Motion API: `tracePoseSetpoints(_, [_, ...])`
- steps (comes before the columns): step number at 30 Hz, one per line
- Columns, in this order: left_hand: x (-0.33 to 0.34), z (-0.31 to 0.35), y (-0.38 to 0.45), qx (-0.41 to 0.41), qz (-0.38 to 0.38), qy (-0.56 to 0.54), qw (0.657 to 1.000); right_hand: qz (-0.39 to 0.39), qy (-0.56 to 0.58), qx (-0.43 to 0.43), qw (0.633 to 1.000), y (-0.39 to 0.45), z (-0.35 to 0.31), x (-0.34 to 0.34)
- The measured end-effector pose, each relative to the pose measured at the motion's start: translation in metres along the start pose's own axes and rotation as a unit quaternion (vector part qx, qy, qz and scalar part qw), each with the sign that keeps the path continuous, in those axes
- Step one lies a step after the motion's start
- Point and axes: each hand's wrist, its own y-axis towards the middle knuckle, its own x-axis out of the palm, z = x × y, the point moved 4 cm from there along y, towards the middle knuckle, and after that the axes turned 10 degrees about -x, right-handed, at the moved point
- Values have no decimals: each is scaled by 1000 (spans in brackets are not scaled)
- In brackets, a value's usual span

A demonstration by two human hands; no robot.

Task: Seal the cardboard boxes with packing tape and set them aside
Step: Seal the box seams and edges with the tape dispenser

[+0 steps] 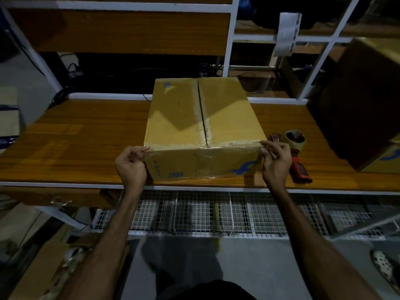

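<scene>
A brown cardboard box (201,118) with blue print stands in the middle of the wooden table (75,144), its top flaps closed. Clear tape runs along its centre seam and along its near top edge. My left hand (131,165) pinches the box's near left corner at the tape's end. At the near right corner, the fingers of my right hand (276,163) press on the tape strip. A red tape dispenser (296,154) with a clear tape roll lies on the table just right of the box, beside my right hand.
A second, larger cardboard box (363,105) stands at the table's right end. White shelf frames (230,40) rise behind the table. Wire mesh baskets (205,213) hang under the table's front edge. Flat cardboard (39,267) lies on the floor at lower left.
</scene>
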Motion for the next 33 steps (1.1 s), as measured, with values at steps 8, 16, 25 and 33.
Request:
tracePoseSetpoints(8, [0, -1, -3, -35, 39, -2, 999, 16, 36, 36, 999, -5, 3, 9])
tracePoseSetpoints(16, [3, 8, -24, -5, 31, 41, 999, -23, 6, 44, 999, -9, 10, 13])
tracePoseSetpoints(25, [3, -2, -23, -28, 1, 45, 999, -86, -33, 3, 996, 3, 3, 9])
tracePoseSetpoints(33, [-7, -6, 0, -63, -36, 94, 993, -75, -51, 3, 996, -17, -28, 29])
